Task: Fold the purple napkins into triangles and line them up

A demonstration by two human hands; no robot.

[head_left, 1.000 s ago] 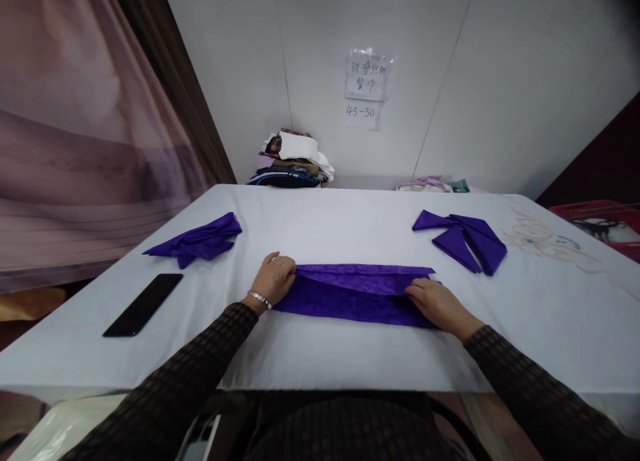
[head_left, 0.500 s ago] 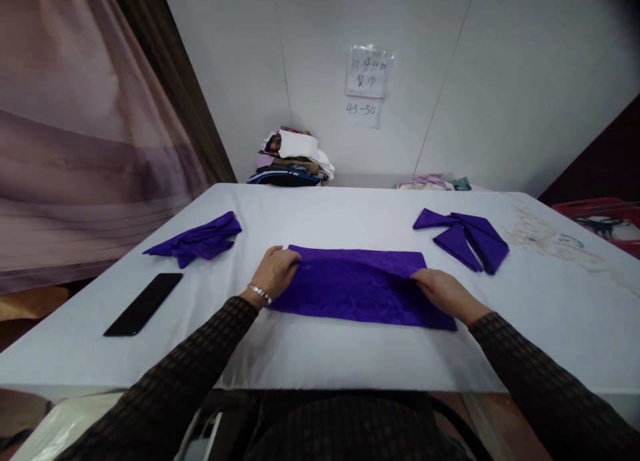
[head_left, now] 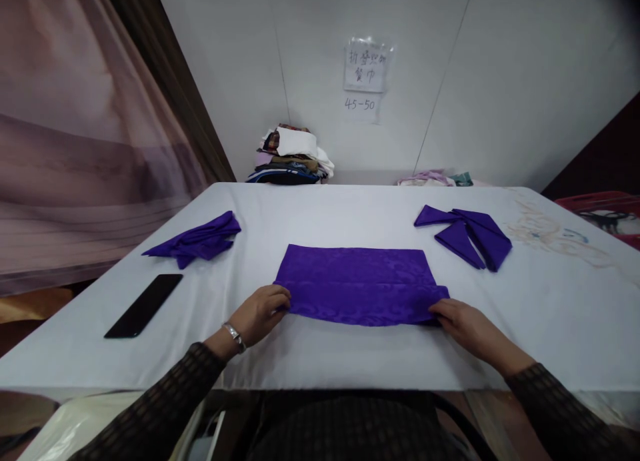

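Note:
A purple patterned napkin (head_left: 357, 284) lies in front of me as a wide rectangle, with a fold line across its middle. My left hand (head_left: 263, 311) pinches its near left edge between thumb and fingers. At the near right corner my right hand (head_left: 457, 317) is closed on the cloth in the same way. The near flap bulges slightly between the two hands. A crumpled purple napkin (head_left: 200, 239) rests on the left of the table, and a folded purple napkin (head_left: 480, 237) with pointed parts lies at the right.
A white cloth covers the table (head_left: 320, 361). A black phone (head_left: 145, 306) lies at the left. Behind the far edge are a stack of folded clothes (head_left: 293, 155) and more fabric (head_left: 433, 178). A handwritten sign (head_left: 365, 74) hangs on the wall; a red basket (head_left: 607, 211) stands at far right.
Both hands have come toward me and moved further apart, drawing the lifted napkin edge down over the near side. The other napkins and the phone have stayed put.

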